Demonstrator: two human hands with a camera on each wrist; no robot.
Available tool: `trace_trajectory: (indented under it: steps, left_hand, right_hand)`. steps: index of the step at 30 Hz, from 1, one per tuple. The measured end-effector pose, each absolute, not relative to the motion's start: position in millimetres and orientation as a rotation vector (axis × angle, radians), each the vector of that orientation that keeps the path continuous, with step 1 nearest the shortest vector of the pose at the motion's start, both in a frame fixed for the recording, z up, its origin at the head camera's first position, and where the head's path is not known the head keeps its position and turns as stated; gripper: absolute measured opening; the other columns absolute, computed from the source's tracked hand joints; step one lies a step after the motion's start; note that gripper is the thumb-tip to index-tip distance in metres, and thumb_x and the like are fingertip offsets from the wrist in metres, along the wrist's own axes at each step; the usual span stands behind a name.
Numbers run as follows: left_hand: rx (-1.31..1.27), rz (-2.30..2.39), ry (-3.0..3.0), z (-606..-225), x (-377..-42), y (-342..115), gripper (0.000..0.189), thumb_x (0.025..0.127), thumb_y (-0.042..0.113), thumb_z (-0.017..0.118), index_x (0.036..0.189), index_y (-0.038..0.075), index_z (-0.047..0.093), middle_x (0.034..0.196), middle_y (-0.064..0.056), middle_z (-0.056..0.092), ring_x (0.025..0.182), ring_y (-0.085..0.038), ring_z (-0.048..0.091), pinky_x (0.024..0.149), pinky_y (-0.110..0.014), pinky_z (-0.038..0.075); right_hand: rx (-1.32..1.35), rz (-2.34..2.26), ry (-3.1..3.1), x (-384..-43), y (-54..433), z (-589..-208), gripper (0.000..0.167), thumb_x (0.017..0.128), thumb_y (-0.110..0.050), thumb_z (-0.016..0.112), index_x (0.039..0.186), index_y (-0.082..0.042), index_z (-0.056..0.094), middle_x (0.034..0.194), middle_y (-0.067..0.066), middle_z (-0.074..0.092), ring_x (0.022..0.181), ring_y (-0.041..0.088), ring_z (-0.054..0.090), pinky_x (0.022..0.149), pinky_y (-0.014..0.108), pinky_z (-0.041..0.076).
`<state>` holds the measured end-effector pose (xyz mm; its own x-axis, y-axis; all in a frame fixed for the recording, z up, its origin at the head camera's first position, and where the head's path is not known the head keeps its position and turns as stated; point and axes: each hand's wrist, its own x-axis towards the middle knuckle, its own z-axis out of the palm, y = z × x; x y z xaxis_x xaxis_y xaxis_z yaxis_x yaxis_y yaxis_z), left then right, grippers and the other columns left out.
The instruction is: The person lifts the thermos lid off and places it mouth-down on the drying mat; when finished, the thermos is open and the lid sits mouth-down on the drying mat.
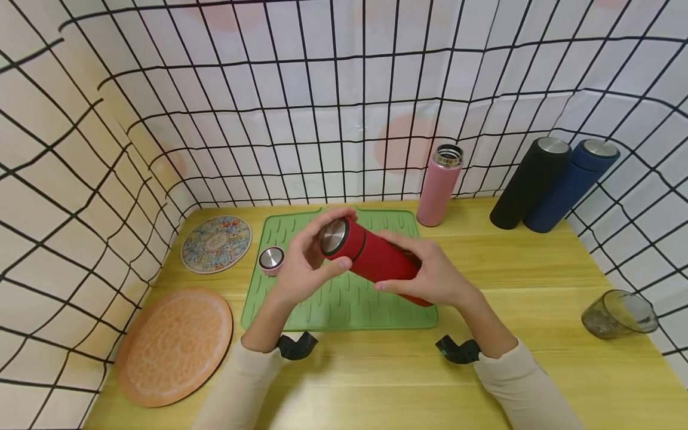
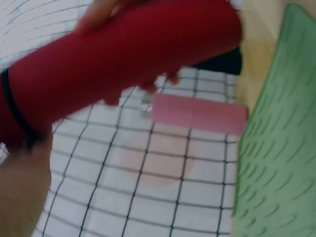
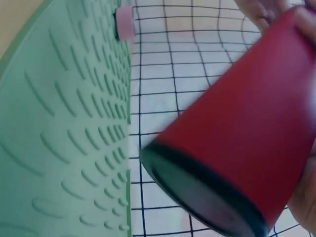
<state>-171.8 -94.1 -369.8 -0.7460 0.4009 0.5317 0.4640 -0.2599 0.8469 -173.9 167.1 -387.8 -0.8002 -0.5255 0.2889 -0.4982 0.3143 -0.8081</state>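
One big wood-grain worktop (image 1: 349, 382) takes up the bottom of our view. Next we've got a green ridged mat (image 1: 344, 313), then an orange round board (image 1: 174, 346), front left. Black bottle (image 1: 529, 185), blue bottle (image 1: 570, 188) and pink bottle (image 1: 439, 192) (metal neck showing) stand toward the back right. Red bottle (image 1: 378, 257) is held tilted over the mat: left hand (image 1: 303, 257) clamped round its steel-topped end, right hand (image 1: 432, 269) clamped round the lower body. Patterned disc (image 1: 217, 245), back left, has some sort of mark in its middle, too small for us to read. Then a clear glass (image 1: 618, 315), far right, and a pink cap (image 1: 271, 261) on the mat near the left hand.
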Motion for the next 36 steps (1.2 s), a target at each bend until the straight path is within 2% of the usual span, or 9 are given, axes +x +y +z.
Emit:
trace_trajectory:
  steps: [4, 8, 12, 16, 18, 23, 27, 32, 36]
  left_hand:
    - [-1.444, -2.169, -1.839, -363.0, -170.7, -106.3, 0.066, 0.096, 0.026, 0.075, 0.153, 0.006, 0.046, 0.155, -0.015, 0.046, 0.135, -0.033, 0.052, 0.095, -0.044, 0.061]
    - [-1.497, -2.162, -1.833, -362.8, -171.9, -107.1, 0.065, 0.096, 0.025, 0.076, 0.153, 0.009, 0.049, 0.152, -0.012, 0.05, 0.133, -0.03, 0.054, 0.096, -0.044, 0.06]
    - [-1.236, -2.135, -1.924, -366.9, -172.9, -99.9, 0.073, 0.093, 0.035, 0.077, 0.151, 0.001, 0.048, 0.149, -0.015, 0.053, 0.129, -0.029, 0.057, 0.098, -0.036, 0.059]
    - [-0.805, -2.054, -2.086, -372.7, -175.0, -90.7, 0.065, 0.093, 0.04, 0.078, 0.147, 0.01, 0.056, 0.14, -0.009, 0.062, 0.123, -0.02, 0.061, 0.1, -0.029, 0.055]
    - [-0.704, -2.056, -2.113, -375.2, -176.1, -89.0, 0.061, 0.093, 0.039, 0.077, 0.146, 0.015, 0.056, 0.139, -0.005, 0.062, 0.125, -0.018, 0.06, 0.101, -0.028, 0.053]
    - [-1.007, -2.172, -1.972, -373.5, -177.7, -95.3, 0.075, 0.094, 0.036, 0.075, 0.156, 0.009, 0.041, 0.158, -0.011, 0.045, 0.143, -0.03, 0.044, 0.108, -0.035, 0.048]
    - [-1.282, -2.199, -1.863, -368.5, -178.3, -101.6, 0.076, 0.097, 0.021, 0.071, 0.159, 0.001, 0.033, 0.166, -0.017, 0.032, 0.152, -0.034, 0.032, 0.12, -0.04, 0.041]
    - [-1.265, -2.224, -1.856, -367.6, -177.9, -106.8, 0.065, 0.096, 0.013, 0.073, 0.151, -0.005, 0.044, 0.159, -0.014, 0.045, 0.143, -0.031, 0.044, 0.113, -0.037, 0.047]
    - [-1.017, -2.154, -1.947, -370.9, -177.5, -104.7, 0.065, 0.089, 0.03, 0.083, 0.14, 0.001, 0.056, 0.137, -0.007, 0.061, 0.125, -0.026, 0.056, 0.099, -0.031, 0.053]
  right_hand:
    - [-1.06, -1.58, 2.372, -170.7, 168.8, -385.6, 0.07, 0.079, -0.017, 0.089, 0.142, -0.025, 0.06, 0.12, -0.002, 0.072, 0.105, 0.02, 0.068, 0.083, 0.037, 0.062]
    - [-1.047, -1.591, 2.343, -168.7, 172.5, -383.1, 0.069, 0.079, -0.015, 0.088, 0.141, -0.023, 0.06, 0.122, -0.001, 0.071, 0.108, 0.02, 0.068, 0.086, 0.037, 0.062]
    - [-0.975, -1.57, 2.505, -166.9, 173.1, -382.0, 0.068, 0.078, -0.018, 0.09, 0.139, -0.022, 0.061, 0.119, -0.002, 0.072, 0.102, 0.018, 0.068, 0.082, 0.035, 0.062]
    - [-0.996, -1.432, 2.856, -168.3, 167.2, -382.6, 0.072, 0.073, -0.027, 0.095, 0.136, -0.018, 0.063, 0.121, 0.0, 0.071, 0.1, 0.017, 0.068, 0.078, 0.035, 0.062]
    - [-1.014, -1.369, 2.966, -169.2, 165.5, -382.8, 0.073, 0.072, -0.029, 0.096, 0.136, -0.017, 0.063, 0.123, 0.001, 0.071, 0.101, 0.018, 0.068, 0.077, 0.035, 0.063]
    - [-0.961, -1.482, 2.838, -170.0, 169.6, -379.7, 0.072, 0.072, -0.025, 0.096, 0.136, -0.02, 0.064, 0.122, -0.003, 0.071, 0.1, 0.016, 0.068, 0.079, 0.034, 0.062]
    - [-0.947, -1.542, 2.711, -170.1, 174.9, -376.3, 0.071, 0.073, -0.023, 0.095, 0.136, -0.024, 0.064, 0.121, -0.005, 0.071, 0.102, 0.015, 0.067, 0.081, 0.034, 0.062]
    - [-0.984, -1.545, 2.66, -169.1, 175.8, -373.8, 0.07, 0.073, -0.022, 0.096, 0.136, -0.024, 0.065, 0.12, -0.005, 0.071, 0.102, 0.016, 0.068, 0.081, 0.035, 0.062]
    - [-0.974, -1.539, 2.666, -167.4, 173.9, -373.3, 0.07, 0.073, -0.024, 0.095, 0.136, -0.024, 0.065, 0.119, -0.004, 0.072, 0.1, 0.017, 0.068, 0.079, 0.033, 0.062]
